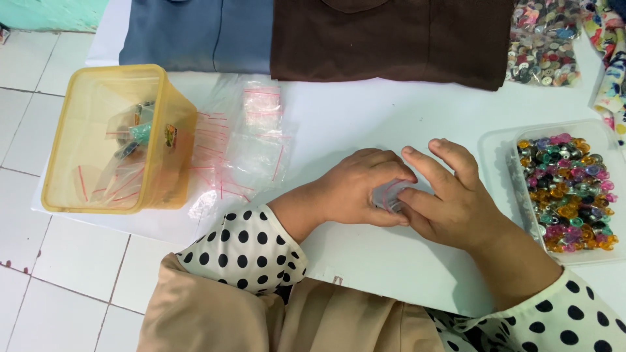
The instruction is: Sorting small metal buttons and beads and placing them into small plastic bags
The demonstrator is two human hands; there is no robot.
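Where hands meet: small clear red-striped bag point(390, 195); crumpled.

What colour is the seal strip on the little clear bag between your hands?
Red, on the small clear bag pinched between left hand and right hand; head view.

Both hands meet mid-table — left hand point(355, 189) curled, right hand point(450, 199) with fingers point(433, 168) arched over it.

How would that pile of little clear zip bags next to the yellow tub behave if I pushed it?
The pile of zip bags looks thin and limp, so it would likely slide and fan apart rather than move as one. The glossy film suggests slippery layers. Probably very light, so it may bunch against the yellow tub.
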